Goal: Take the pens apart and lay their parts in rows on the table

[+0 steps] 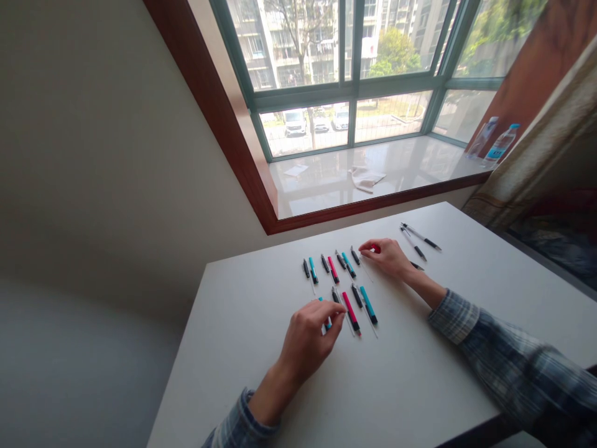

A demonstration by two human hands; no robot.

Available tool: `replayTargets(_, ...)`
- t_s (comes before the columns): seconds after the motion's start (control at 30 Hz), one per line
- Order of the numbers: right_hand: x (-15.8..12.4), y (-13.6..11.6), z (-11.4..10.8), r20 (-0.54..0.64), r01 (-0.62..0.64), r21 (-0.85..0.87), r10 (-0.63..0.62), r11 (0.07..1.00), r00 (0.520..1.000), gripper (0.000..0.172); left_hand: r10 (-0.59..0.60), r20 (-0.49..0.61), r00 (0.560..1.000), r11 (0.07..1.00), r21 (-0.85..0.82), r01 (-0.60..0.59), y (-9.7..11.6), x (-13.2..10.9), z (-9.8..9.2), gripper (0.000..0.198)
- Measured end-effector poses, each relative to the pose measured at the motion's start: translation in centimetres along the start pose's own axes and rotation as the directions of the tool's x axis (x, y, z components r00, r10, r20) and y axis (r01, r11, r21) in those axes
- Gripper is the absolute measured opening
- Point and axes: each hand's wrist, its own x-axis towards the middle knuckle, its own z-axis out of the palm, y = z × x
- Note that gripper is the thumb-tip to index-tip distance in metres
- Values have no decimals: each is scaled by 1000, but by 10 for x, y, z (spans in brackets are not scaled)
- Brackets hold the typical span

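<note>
Two rows of pens with black, teal and red grips lie on the white table (261, 386). My left hand (308, 339) is closed in a pinch on a teal pen (327, 321) at the left end of the near row. Beside it lie a red pen (351, 311) and another teal pen (368, 305). My right hand (389, 256) is closed on a red pen (375, 249) at the right end of the far row, which holds several pens (332, 269).
Two black pens (420, 238) lie apart at the table's far right. Behind the table runs a window sill (420, 165) with a cloth (366, 179), a paper (295, 170) and two bottles (499, 144). A curtain (536, 149) hangs at the right.
</note>
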Motion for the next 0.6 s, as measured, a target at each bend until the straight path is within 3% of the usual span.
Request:
replayTargets(0.37, 0, 1, 3, -15, 21, 17, -21, 1000, 1000, 22, 46, -36, 998, 999, -13, -47, -1, 1, 1, 14)
replayTargets(0.5, -2, -1, -1, -35, 22, 50, -20, 999, 999, 33, 34, -74, 997, 998, -41, -37, -1, 1, -1, 14)
replayTargets(0.6, -4, -5, -3, -19, 6, 206, -3, 978, 1000, 42, -9, -131, 991, 995, -95, -3, -3, 3, -4, 13)
